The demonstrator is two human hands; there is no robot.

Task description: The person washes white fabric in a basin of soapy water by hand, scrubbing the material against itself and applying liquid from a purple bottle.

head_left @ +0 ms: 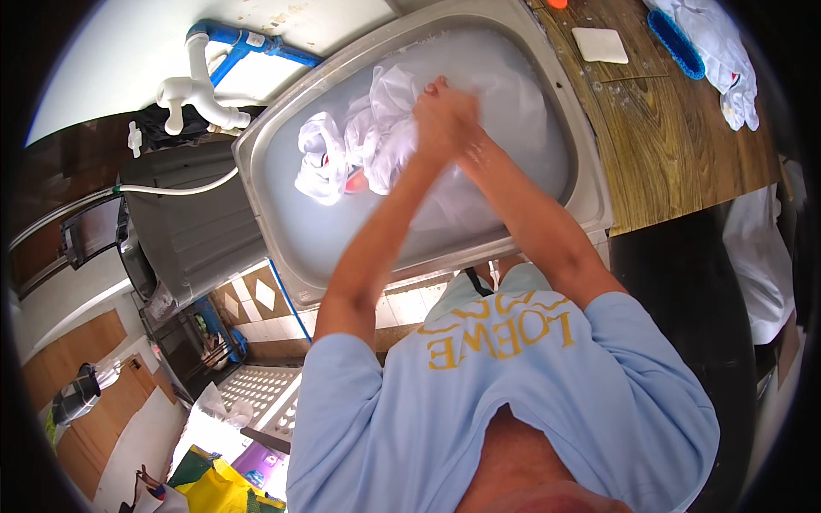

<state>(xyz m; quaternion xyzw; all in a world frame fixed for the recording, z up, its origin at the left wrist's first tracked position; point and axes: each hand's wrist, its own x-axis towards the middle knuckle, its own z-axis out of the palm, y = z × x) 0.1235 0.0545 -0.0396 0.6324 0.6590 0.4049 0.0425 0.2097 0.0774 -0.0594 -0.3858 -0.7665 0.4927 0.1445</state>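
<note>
While I look down in the head view, my left hand [434, 132] and my right hand [462, 109] meet above the cloudy water [312, 235] in the metal sink [592, 184]. Both look rather closed, but they are blurred, so I cannot tell whether either grips the white cloth [380, 128], which lies bunched just beside them, on their left. To their right, a pale square block [600, 45] rests on the wooden counter [658, 162].

Yellow lettering [505, 335] (upside down in this view) across a pale blue shirt [590, 402].
</note>
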